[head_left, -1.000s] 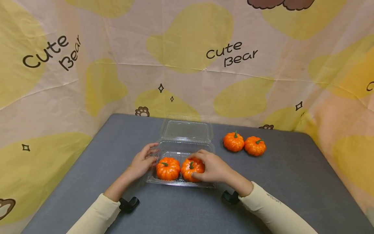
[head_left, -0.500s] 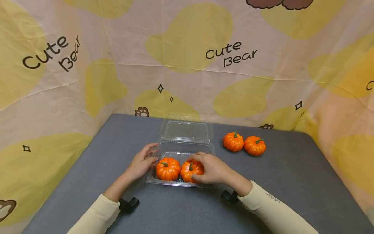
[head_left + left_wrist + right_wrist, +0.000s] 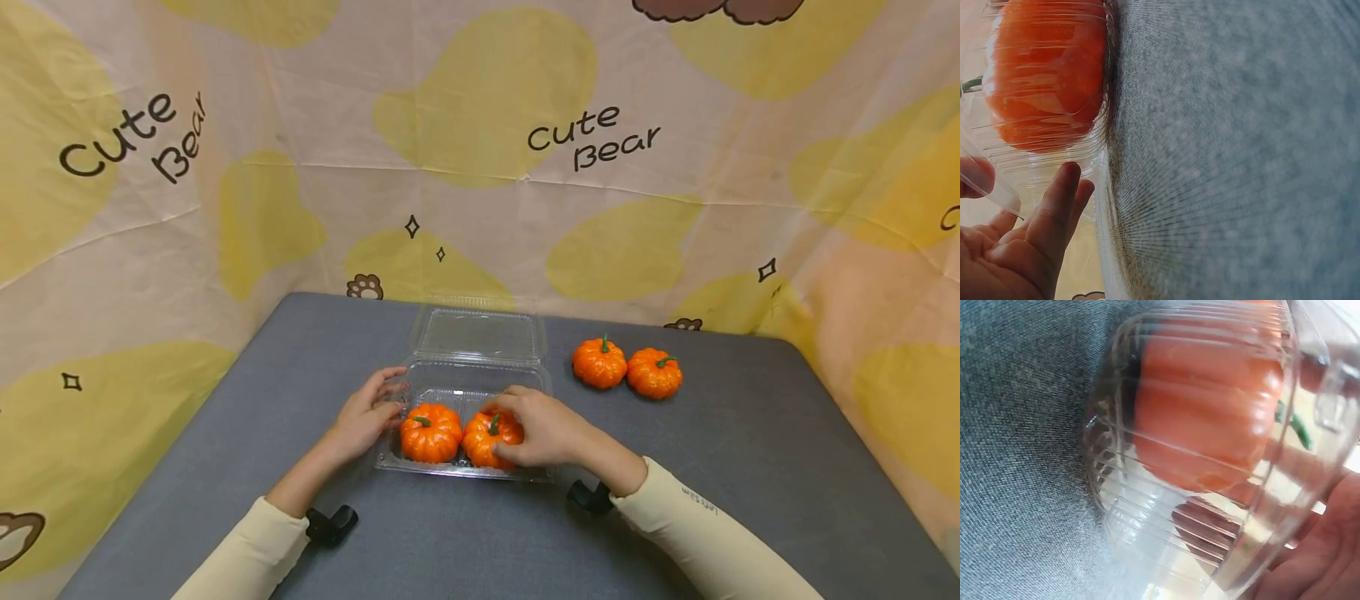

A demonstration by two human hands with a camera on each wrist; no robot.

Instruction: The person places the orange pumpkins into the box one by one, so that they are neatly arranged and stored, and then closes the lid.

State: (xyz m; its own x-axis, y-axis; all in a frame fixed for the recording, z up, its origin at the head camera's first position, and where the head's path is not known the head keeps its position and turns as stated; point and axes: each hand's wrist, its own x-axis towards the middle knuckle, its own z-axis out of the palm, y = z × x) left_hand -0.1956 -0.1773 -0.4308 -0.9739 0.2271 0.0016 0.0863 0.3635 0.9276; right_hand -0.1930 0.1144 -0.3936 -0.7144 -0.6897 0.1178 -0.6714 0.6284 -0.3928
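Note:
An open, hinged clear plastic container lies on the table with two small orange pumpkins in its base. The right hand grips the right pumpkin from its right side, thumb in front and fingers behind. In the right wrist view this pumpkin shows through the container wall, its green stem to the side. At the container's left side, the left hand holds the rim. In the left wrist view its fingers lie outside the wall and its thumb is across the rim. The left pumpkin sits beside it, untouched.
Two more orange pumpkins stand side by side at the back right, one left of the other. The container's lid lies back toward the printed cloth behind the grey table.
The right pumpkin has shifted and tilted slightly in the right hand's grip, its stem turning a little. The left hand and the container have stayed in place.

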